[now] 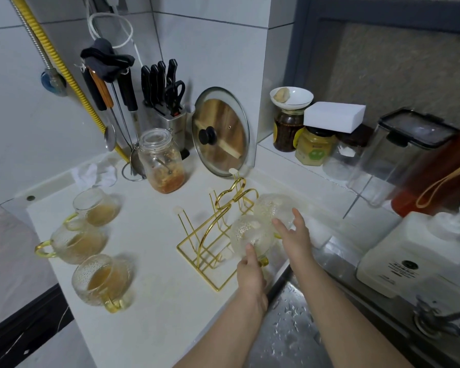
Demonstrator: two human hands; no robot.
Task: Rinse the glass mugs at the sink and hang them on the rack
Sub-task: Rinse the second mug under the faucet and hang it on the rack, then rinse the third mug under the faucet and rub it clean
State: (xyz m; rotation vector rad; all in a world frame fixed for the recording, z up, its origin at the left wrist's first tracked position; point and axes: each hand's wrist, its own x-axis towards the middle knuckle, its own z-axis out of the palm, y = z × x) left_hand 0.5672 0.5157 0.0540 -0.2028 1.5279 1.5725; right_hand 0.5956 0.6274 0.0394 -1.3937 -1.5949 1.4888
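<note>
- A white counter (154,274) ran along the tiled wall, and the wet steel sink (290,322) sat at its right edge.
- One glass pot lid (221,134) leaned against the wall behind the rack, with one knife block (168,112) and one stained clip-top jar (162,163) to its left.
- One gold wire rack (213,235) stood on the counter just beside the sink; several of its pegs were bare.
- Five glass mugs were in view. Two clean mugs sat upside down on the rack's right side: a far mug (274,211) and a near mug (250,235).
- Three used mugs (91,240) with gold handles and brownish liquid stood in a cluster at the counter's left, well apart from the rack.
- The left hand (250,272) reached up to the near mug, thumb against its glass; whether its fingers curled round it could not be told.
- The right hand (292,232) had its fingers spread apart, resting against the far mug.
</note>
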